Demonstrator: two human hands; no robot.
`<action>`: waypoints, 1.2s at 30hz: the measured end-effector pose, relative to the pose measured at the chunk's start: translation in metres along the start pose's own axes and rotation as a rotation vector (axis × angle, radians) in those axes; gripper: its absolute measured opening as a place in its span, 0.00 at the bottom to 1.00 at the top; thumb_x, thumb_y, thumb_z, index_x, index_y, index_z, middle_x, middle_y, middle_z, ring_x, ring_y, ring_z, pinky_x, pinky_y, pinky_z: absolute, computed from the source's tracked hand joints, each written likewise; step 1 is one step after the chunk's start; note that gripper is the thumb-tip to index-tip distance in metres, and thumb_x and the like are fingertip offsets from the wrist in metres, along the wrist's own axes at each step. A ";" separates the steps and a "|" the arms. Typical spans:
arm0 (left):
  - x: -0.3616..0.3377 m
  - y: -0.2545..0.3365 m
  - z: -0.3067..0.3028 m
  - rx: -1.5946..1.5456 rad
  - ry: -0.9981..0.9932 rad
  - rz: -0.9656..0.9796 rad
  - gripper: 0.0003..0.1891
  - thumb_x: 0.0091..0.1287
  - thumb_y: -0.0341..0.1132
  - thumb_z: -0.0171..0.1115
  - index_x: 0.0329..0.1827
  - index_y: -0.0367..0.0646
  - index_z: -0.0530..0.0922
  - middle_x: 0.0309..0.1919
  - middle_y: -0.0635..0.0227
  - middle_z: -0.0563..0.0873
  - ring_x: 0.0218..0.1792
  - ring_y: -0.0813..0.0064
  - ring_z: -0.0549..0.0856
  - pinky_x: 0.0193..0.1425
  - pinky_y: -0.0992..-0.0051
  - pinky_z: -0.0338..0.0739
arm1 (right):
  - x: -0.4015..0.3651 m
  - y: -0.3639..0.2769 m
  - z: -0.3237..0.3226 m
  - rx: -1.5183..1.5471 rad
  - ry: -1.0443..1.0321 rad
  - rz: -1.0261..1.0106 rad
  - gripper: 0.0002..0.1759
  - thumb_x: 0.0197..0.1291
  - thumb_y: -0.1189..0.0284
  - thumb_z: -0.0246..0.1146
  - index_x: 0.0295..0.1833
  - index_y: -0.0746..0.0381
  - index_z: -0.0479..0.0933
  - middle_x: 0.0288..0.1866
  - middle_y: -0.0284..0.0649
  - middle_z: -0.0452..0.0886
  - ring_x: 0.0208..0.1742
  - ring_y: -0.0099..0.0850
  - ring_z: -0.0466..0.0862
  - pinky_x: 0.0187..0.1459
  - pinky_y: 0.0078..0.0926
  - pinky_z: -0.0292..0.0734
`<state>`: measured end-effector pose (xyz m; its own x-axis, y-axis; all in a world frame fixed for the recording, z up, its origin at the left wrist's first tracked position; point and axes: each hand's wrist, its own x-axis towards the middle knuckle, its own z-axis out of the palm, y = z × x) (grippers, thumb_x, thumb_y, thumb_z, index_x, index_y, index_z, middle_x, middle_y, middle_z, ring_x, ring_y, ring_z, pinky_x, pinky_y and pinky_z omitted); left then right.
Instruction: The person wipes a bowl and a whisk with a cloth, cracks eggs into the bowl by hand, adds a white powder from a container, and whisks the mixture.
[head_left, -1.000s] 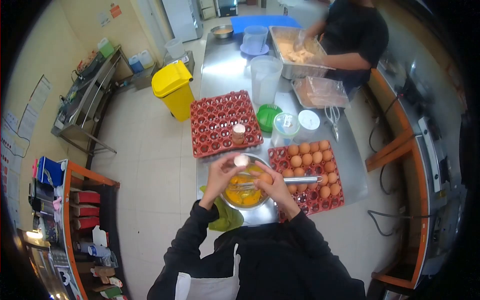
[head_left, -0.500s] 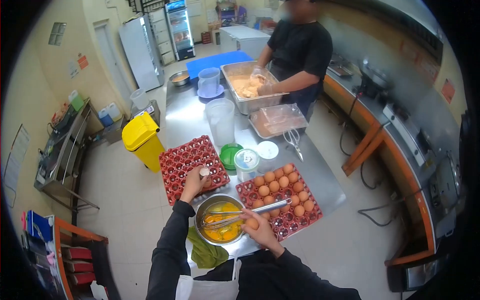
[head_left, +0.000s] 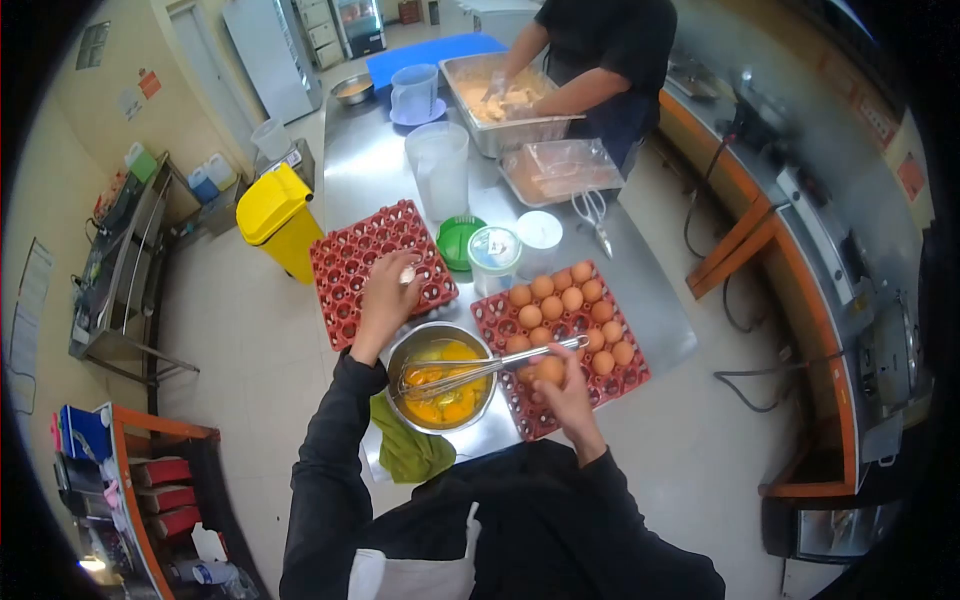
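My left hand [head_left: 388, 295] is closed over the left red egg tray [head_left: 345, 262], with a pale piece of eggshell [head_left: 407, 274] showing at its fingertips. My right hand [head_left: 568, 392] grips a brown egg [head_left: 549, 371] at the near side of the right egg tray [head_left: 625, 377], which holds several brown eggs. Between the hands, a steel bowl [head_left: 487, 408] contains cracked eggs with yellow yolks. A whisk [head_left: 470, 374] leans in it, its handle reaching over the right tray. A green cloth [head_left: 410, 450] lies beside the bowl.
Behind the trays stand a tall clear container [head_left: 438, 172], a green lid [head_left: 459, 242], a lidded tub [head_left: 494, 256] and scissors [head_left: 594, 220]. A co-worker [head_left: 610, 60] has both hands in a large steel pan [head_left: 500, 130]. A yellow bin [head_left: 280, 220] stands left of the table.
The view has tipped downward. My right hand has moved right with the egg, away from the bowl and over the right tray. My left hand remains at the left tray.
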<state>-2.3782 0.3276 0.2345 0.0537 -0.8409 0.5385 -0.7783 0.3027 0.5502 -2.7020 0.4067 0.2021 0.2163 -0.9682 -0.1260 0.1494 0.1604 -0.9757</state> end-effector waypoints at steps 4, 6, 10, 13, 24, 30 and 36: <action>0.002 0.031 0.034 -0.248 -0.380 0.046 0.09 0.66 0.31 0.66 0.46 0.40 0.83 0.47 0.57 0.86 0.49 0.56 0.85 0.54 0.61 0.79 | -0.003 0.001 -0.024 0.065 0.086 -0.010 0.31 0.64 0.85 0.62 0.69 0.62 0.58 0.62 0.46 0.78 0.44 0.25 0.82 0.39 0.20 0.82; 0.004 0.033 0.071 -0.139 -0.526 0.250 0.12 0.69 0.34 0.66 0.53 0.42 0.82 0.47 0.60 0.87 0.40 0.59 0.88 0.43 0.65 0.83 | -0.005 -0.007 -0.029 0.027 0.103 -0.020 0.30 0.65 0.84 0.63 0.68 0.64 0.59 0.64 0.47 0.78 0.48 0.26 0.83 0.42 0.21 0.83; 0.014 0.035 0.146 0.203 -0.453 0.614 0.20 0.67 0.35 0.62 0.62 0.44 0.77 0.54 0.64 0.83 0.38 0.61 0.88 0.39 0.63 0.84 | -0.008 -0.011 -0.032 0.039 0.099 -0.099 0.27 0.66 0.82 0.66 0.66 0.66 0.63 0.64 0.48 0.78 0.55 0.29 0.85 0.46 0.23 0.86; 0.025 0.033 0.169 0.438 -0.570 0.699 0.19 0.64 0.34 0.61 0.59 0.44 0.75 0.50 0.66 0.80 0.35 0.63 0.87 0.33 0.63 0.83 | -0.018 -0.022 -0.028 0.053 0.114 -0.071 0.27 0.66 0.82 0.66 0.67 0.66 0.64 0.62 0.48 0.78 0.53 0.30 0.86 0.45 0.23 0.87; 0.030 0.019 0.148 0.239 -0.536 0.636 0.17 0.62 0.32 0.62 0.54 0.40 0.72 0.47 0.63 0.79 0.42 0.61 0.87 0.39 0.61 0.85 | -0.021 -0.014 -0.016 0.332 0.082 0.089 0.26 0.71 0.74 0.64 0.71 0.65 0.65 0.62 0.43 0.80 0.55 0.33 0.87 0.47 0.25 0.89; 0.028 0.037 0.175 0.401 -0.665 0.595 0.18 0.65 0.31 0.60 0.58 0.43 0.72 0.58 0.59 0.79 0.52 0.57 0.85 0.42 0.61 0.86 | -0.008 -0.021 0.001 0.344 -0.005 0.095 0.27 0.72 0.74 0.63 0.72 0.66 0.65 0.61 0.43 0.81 0.54 0.31 0.87 0.45 0.23 0.89; 0.025 0.028 0.183 0.286 -0.735 0.537 0.20 0.66 0.30 0.57 0.62 0.45 0.72 0.59 0.59 0.78 0.55 0.53 0.82 0.48 0.60 0.86 | -0.010 -0.024 -0.002 0.504 -0.109 0.102 0.24 0.76 0.72 0.58 0.73 0.66 0.65 0.60 0.46 0.80 0.58 0.37 0.86 0.50 0.25 0.89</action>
<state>-2.5131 0.2328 0.1462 -0.6862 -0.7225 0.0844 -0.7132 0.6911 0.1170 -2.7094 0.4119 0.2269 0.3492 -0.9215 -0.1701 0.5620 0.3513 -0.7488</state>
